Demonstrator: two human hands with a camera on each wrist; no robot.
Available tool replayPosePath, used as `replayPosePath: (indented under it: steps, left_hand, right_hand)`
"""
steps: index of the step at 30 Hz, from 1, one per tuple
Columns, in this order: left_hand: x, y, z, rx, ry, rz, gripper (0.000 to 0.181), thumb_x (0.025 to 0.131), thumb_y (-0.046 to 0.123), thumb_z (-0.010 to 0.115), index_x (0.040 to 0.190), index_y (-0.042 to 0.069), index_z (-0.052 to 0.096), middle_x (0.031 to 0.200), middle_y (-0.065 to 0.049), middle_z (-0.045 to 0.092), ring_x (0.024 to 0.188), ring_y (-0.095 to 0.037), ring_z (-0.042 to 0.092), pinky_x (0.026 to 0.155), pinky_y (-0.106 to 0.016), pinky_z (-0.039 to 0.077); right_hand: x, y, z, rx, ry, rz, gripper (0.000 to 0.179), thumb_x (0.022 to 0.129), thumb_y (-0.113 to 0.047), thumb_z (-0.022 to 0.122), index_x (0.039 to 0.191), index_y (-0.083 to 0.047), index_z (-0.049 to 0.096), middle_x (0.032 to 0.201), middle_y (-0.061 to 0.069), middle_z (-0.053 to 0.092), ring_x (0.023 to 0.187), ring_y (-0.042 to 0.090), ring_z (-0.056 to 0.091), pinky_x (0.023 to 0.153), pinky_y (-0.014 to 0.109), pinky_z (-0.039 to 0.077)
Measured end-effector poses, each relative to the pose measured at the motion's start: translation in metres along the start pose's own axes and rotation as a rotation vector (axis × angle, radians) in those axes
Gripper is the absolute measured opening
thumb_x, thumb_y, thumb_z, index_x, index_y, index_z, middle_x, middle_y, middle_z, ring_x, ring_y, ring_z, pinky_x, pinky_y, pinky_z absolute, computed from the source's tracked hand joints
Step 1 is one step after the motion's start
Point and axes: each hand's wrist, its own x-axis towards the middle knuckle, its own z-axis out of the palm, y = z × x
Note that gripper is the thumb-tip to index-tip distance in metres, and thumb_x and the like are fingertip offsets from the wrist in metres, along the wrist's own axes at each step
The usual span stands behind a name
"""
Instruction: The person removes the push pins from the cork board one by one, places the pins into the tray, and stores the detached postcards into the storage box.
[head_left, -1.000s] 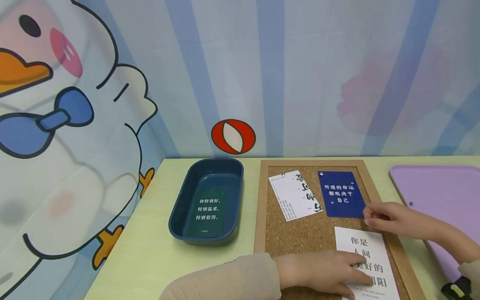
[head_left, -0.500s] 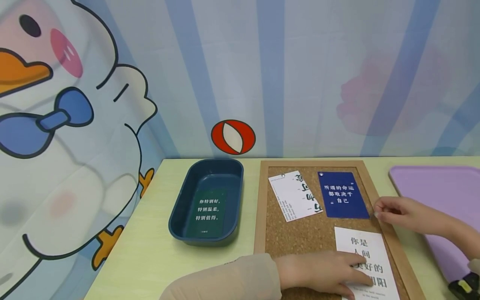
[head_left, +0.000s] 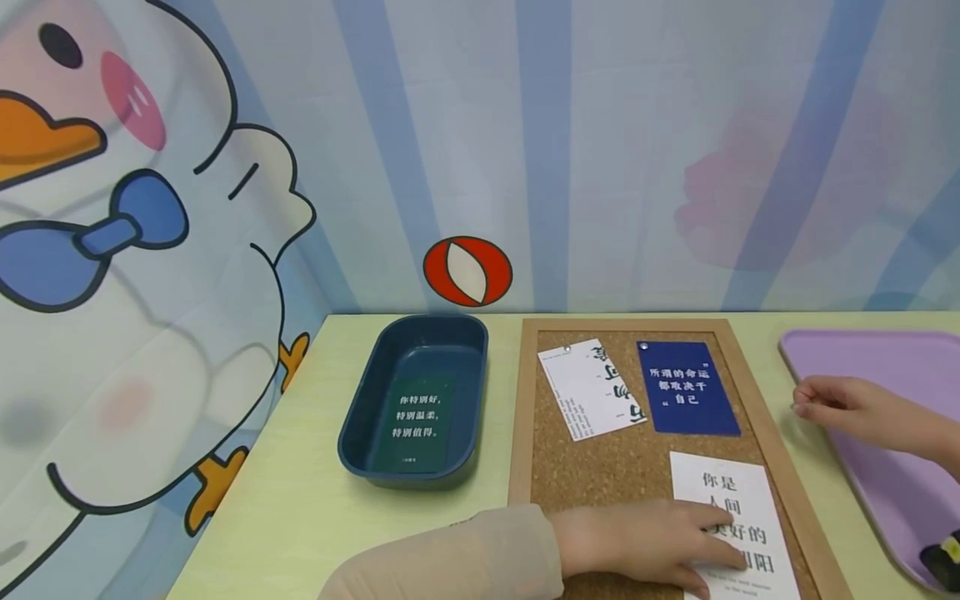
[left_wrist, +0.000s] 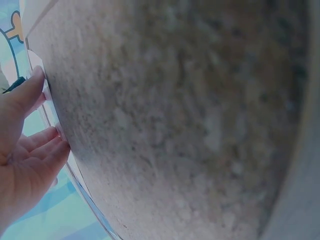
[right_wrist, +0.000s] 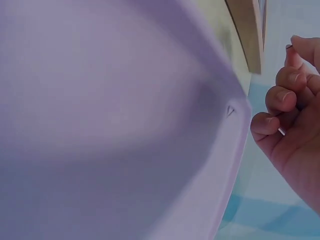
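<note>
My left hand [head_left: 641,542] lies with extended fingers on a white printed card [head_left: 727,479] at the lower right of the corkboard [head_left: 600,475]. In the left wrist view its fingertips touch the card's edge. My right hand [head_left: 862,412] hovers over the left edge of the purple tray [head_left: 900,367], fingers curled. The right wrist view shows thumb and forefinger pinching a tiny dark bit, and a small silver pin [right_wrist: 282,131] under the curled little finger. Silver tacks fix a tilted white card [head_left: 581,400] and a blue card [head_left: 686,396] at their tops.
Left of the board stands a dark blue basin [head_left: 375,392] with a green card [head_left: 412,442] inside. A small metal piece [right_wrist: 230,110] shows at the tray's corner. A wood frame [head_left: 520,417] edges the corkboard. Behind the table hangs a cartoon-printed backdrop [head_left: 630,150].
My right hand has moved right, from the blue card's lower right corner, across the board's frame to the purple tray. The left hand has stayed on the white card.
</note>
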Motion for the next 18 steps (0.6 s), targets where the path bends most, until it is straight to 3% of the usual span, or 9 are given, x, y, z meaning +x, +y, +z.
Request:
replayPosePath:
  steps: [5, 8, 18]
  left_hand:
    - [-0.001, -0.001, -0.001, -0.010, 0.007, 0.004, 0.051, 0.091, 0.039, 0.056, 0.138, 0.024, 0.046, 0.144, -0.001, 0.036, 0.131, -0.004, 0.029, 0.101, -0.008, 0.018]
    - [-0.001, -0.001, -0.001, -0.021, 0.005, 0.004, 0.051, 0.091, 0.039, 0.056, 0.139, 0.024, 0.046, 0.144, -0.001, 0.036, 0.132, -0.004, 0.029, 0.101, -0.008, 0.017]
    - [-0.001, -0.001, -0.001, -0.037, 0.006, 0.006, 0.051, 0.091, 0.038, 0.056, 0.138, 0.024, 0.046, 0.143, -0.001, 0.036, 0.131, -0.003, 0.029, 0.101, -0.008, 0.017]
  right_hand:
    - [-0.006, 0.019, -0.003, -0.003, 0.042, 0.005, 0.016, 0.089, 0.006, 0.055, 0.079, -0.006, 0.052, 0.064, -0.014, 0.042, 0.056, 0.001, 0.035, 0.047, 0.023, 0.026]
    - [-0.009, 0.027, -0.003, -0.029, 0.050, 0.058, 0.012, 0.090, 0.002, 0.055, 0.080, -0.005, 0.054, 0.066, -0.015, 0.043, 0.058, 0.001, 0.035, 0.049, 0.023, 0.027]
    - [-0.015, 0.038, -0.005, -0.091, 0.062, 0.119, 0.011, 0.089, -0.003, 0.059, 0.078, -0.006, 0.056, 0.065, -0.016, 0.041, 0.058, -0.001, 0.035, 0.051, 0.022, 0.027]
